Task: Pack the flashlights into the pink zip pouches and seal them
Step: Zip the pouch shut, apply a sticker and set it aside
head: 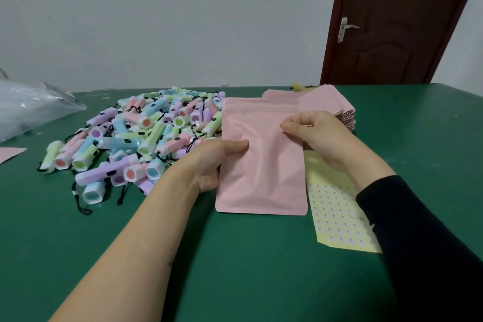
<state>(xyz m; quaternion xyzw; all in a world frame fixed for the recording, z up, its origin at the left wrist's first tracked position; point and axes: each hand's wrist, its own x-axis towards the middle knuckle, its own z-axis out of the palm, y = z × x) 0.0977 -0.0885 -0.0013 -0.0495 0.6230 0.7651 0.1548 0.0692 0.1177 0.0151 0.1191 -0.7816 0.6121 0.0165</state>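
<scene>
Pink zip pouch is pinched by left hand at nine o'clock and right hand at two, likely steadying it for opening.

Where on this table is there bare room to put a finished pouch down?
Bare green table lies near you, between the pink pouch and the front edge, and far right, beyond the pouch stack and sticker sheet. Crowded: the flashlight pile left of the pouch, the plastic bag far left.
</scene>
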